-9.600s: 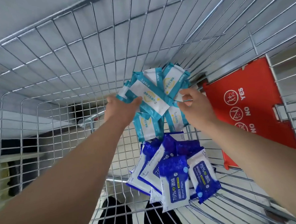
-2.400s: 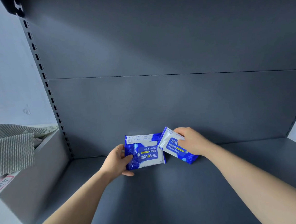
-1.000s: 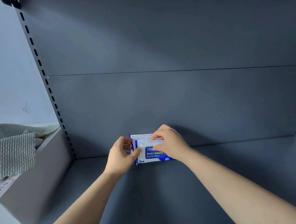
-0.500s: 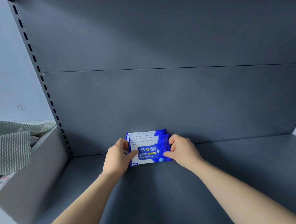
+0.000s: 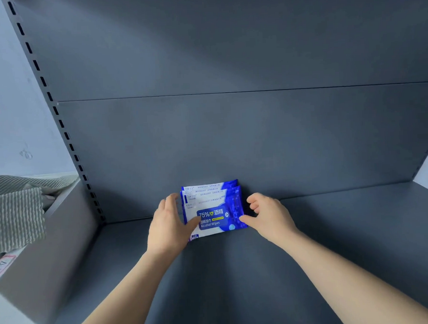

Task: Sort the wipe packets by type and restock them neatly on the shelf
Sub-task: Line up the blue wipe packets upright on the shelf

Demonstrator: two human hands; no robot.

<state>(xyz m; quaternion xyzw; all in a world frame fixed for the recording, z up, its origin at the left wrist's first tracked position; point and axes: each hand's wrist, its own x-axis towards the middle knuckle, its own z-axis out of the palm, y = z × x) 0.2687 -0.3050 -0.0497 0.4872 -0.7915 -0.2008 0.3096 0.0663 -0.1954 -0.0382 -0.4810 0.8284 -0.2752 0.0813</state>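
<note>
Two blue-and-white alcohol wipe packets [image 5: 214,209] lean upright, one behind the other, against the back panel of the dark grey shelf [image 5: 238,272]. My left hand [image 5: 168,226] is at their left edge, thumb touching the front packet, fingers spread and relaxed. My right hand [image 5: 269,217] is at their right edge, thumb tip at the front packet's lower corner, fingers loosely curled and off the packet. Neither hand grips anything.
The shelf's back panel [image 5: 231,136] rises behind the packets, with a slotted upright [image 5: 56,113] at the left. A grey box [image 5: 44,257] holding striped cloth [image 5: 15,217] stands left of the shelf. Bare shelf surface stretches to the right and front.
Both hands have loosened and drawn slightly away from the packets' sides. The two packets stay standing against the back panel.
</note>
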